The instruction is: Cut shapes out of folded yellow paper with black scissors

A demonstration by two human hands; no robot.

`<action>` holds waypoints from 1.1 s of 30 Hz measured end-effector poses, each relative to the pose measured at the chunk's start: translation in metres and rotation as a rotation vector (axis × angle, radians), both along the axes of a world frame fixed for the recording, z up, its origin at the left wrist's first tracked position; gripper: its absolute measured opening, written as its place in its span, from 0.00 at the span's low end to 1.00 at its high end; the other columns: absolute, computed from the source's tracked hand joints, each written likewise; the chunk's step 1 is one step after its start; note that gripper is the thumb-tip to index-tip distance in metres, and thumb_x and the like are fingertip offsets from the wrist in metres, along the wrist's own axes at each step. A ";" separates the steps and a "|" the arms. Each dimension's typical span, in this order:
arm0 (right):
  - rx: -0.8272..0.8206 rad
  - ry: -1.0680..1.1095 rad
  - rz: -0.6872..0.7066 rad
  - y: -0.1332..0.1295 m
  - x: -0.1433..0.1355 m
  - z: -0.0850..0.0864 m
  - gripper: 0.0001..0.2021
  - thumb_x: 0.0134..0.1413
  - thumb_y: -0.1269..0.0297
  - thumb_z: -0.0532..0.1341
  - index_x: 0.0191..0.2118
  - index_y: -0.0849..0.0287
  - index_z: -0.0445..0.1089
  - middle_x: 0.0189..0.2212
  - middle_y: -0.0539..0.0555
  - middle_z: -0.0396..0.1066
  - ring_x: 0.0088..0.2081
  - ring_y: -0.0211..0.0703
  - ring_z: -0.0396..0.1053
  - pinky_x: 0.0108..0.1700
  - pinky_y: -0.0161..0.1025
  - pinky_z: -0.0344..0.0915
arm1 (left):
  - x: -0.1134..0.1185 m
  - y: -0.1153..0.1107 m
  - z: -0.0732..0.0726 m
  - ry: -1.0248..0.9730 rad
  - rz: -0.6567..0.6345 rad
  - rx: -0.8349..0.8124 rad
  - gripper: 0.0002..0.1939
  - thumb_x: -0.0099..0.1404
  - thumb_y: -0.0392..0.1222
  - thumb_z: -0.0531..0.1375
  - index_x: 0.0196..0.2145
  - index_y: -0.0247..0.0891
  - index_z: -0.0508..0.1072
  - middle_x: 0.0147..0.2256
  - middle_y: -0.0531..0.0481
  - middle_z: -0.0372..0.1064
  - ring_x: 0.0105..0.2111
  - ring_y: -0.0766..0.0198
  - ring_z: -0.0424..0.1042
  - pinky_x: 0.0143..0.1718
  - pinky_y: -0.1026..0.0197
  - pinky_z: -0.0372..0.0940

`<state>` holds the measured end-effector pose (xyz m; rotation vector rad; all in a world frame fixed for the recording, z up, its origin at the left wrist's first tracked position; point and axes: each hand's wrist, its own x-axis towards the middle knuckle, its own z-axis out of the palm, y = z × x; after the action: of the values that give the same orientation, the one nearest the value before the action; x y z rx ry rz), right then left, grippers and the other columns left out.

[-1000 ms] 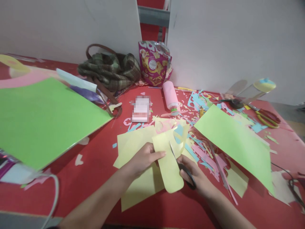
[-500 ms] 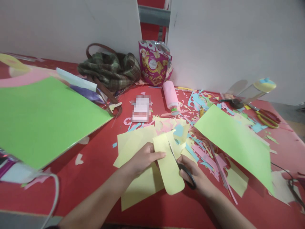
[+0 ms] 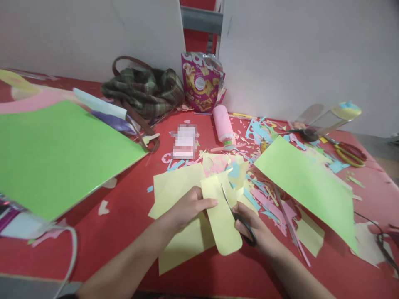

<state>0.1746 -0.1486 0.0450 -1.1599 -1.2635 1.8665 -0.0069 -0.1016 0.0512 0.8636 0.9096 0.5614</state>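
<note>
My left hand (image 3: 193,206) pinches a pale yellow paper piece (image 3: 222,226) by its left side, thumb on top. The piece is long, with rounded corners at its near end. Black-handled scissors (image 3: 245,226) are in my right hand (image 3: 252,222), their blades lying along the paper's right edge. A yellow offcut (image 3: 230,189) curls away beyond the blades. Below both hands, larger yellow sheets (image 3: 177,247) lie on the red table (image 3: 124,249). The fingers of my right hand are partly hidden behind the scissor handles.
Green sheets lie at left (image 3: 68,153) and right (image 3: 311,191). Coloured paper scraps (image 3: 264,195) spread right of centre. Behind stand a plaid bag (image 3: 143,89), a purple snack bag (image 3: 201,83) and a lying pink bottle (image 3: 222,124). Red-and-yellow-handled scissors (image 3: 349,153) rest far right, near a clear cylinder (image 3: 330,120).
Both hands, the paper and the scissors are almost where they were. The far tip of the yellow offcut has shifted slightly to the right.
</note>
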 end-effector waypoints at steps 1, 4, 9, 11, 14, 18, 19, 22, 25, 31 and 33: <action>0.003 -0.002 -0.001 0.000 0.000 0.000 0.16 0.46 0.50 0.56 0.31 0.59 0.56 0.22 0.46 0.51 0.23 0.32 0.47 0.24 0.31 0.49 | 0.000 0.000 0.000 -0.001 -0.003 -0.002 0.10 0.51 0.37 0.58 0.32 0.30 0.72 0.26 0.45 0.71 0.27 0.60 0.69 0.30 0.61 0.61; -0.003 -0.004 0.003 0.000 0.000 0.000 0.16 0.45 0.50 0.56 0.31 0.58 0.55 0.22 0.46 0.51 0.22 0.32 0.47 0.24 0.30 0.48 | 0.000 0.000 0.000 0.007 -0.005 -0.008 0.10 0.51 0.37 0.58 0.32 0.30 0.72 0.26 0.45 0.71 0.27 0.60 0.69 0.30 0.61 0.61; -0.015 0.010 0.006 0.001 -0.001 -0.001 0.16 0.45 0.50 0.56 0.30 0.59 0.56 0.21 0.45 0.51 0.21 0.32 0.47 0.22 0.30 0.47 | 0.000 0.001 0.001 0.006 -0.005 -0.020 0.10 0.51 0.37 0.58 0.32 0.30 0.72 0.26 0.45 0.72 0.27 0.60 0.69 0.30 0.61 0.61; -0.002 0.002 0.005 0.001 -0.001 0.000 0.16 0.45 0.50 0.56 0.30 0.59 0.56 0.20 0.45 0.50 0.20 0.31 0.47 0.22 0.30 0.48 | 0.000 0.000 0.000 -0.014 -0.006 -0.032 0.10 0.51 0.37 0.58 0.32 0.30 0.72 0.26 0.45 0.72 0.27 0.60 0.69 0.30 0.61 0.62; -0.006 0.024 -0.008 0.000 -0.001 0.000 0.16 0.45 0.50 0.56 0.31 0.58 0.57 0.22 0.47 0.54 0.23 0.33 0.51 0.25 0.31 0.52 | 0.000 -0.001 -0.003 -0.071 -0.001 -0.075 0.10 0.51 0.37 0.58 0.32 0.31 0.72 0.26 0.46 0.71 0.27 0.61 0.69 0.30 0.61 0.62; -0.043 0.071 -0.031 -0.002 0.000 0.001 0.16 0.44 0.49 0.56 0.30 0.58 0.59 0.24 0.49 0.58 0.25 0.36 0.56 0.27 0.32 0.55 | 0.001 -0.004 -0.006 -0.114 0.015 -0.129 0.12 0.51 0.37 0.59 0.35 0.31 0.72 0.28 0.45 0.71 0.27 0.61 0.69 0.32 0.59 0.62; -0.054 0.078 -0.038 -0.002 0.000 0.001 0.17 0.44 0.48 0.56 0.30 0.58 0.59 0.23 0.49 0.58 0.25 0.36 0.56 0.27 0.32 0.55 | 0.001 -0.004 -0.006 -0.115 0.016 -0.134 0.12 0.51 0.37 0.58 0.35 0.31 0.71 0.29 0.45 0.71 0.27 0.61 0.69 0.32 0.59 0.62; -0.077 0.094 -0.053 -0.003 0.000 0.000 0.17 0.42 0.48 0.57 0.29 0.58 0.60 0.24 0.50 0.59 0.25 0.37 0.58 0.27 0.33 0.56 | 0.002 -0.004 -0.005 -0.109 0.012 -0.142 0.13 0.51 0.37 0.58 0.35 0.31 0.71 0.29 0.45 0.71 0.28 0.60 0.70 0.33 0.59 0.62; -0.070 0.081 -0.060 -0.003 0.000 0.000 0.17 0.43 0.49 0.57 0.30 0.59 0.60 0.24 0.50 0.59 0.26 0.37 0.57 0.27 0.32 0.56 | 0.002 -0.004 -0.004 -0.103 0.010 -0.132 0.12 0.50 0.37 0.59 0.34 0.31 0.72 0.28 0.45 0.71 0.28 0.59 0.70 0.33 0.58 0.62; -0.054 0.068 -0.075 -0.001 -0.001 0.000 0.16 0.43 0.50 0.58 0.30 0.59 0.61 0.25 0.49 0.59 0.27 0.35 0.56 0.29 0.31 0.56 | 0.002 -0.005 -0.007 -0.084 -0.005 -0.083 0.12 0.52 0.37 0.58 0.35 0.30 0.72 0.28 0.44 0.72 0.29 0.58 0.70 0.33 0.59 0.62; -0.047 0.061 -0.074 -0.001 -0.003 0.001 0.17 0.42 0.49 0.58 0.30 0.60 0.60 0.24 0.49 0.59 0.25 0.34 0.55 0.28 0.31 0.55 | 0.002 -0.005 -0.008 -0.072 -0.004 -0.081 0.12 0.52 0.38 0.58 0.34 0.30 0.72 0.27 0.44 0.72 0.29 0.57 0.70 0.32 0.59 0.62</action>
<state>0.1719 -0.1491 0.0459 -1.1493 -1.1343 1.8719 -0.0051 -0.1066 0.0436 0.7674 0.8588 0.5454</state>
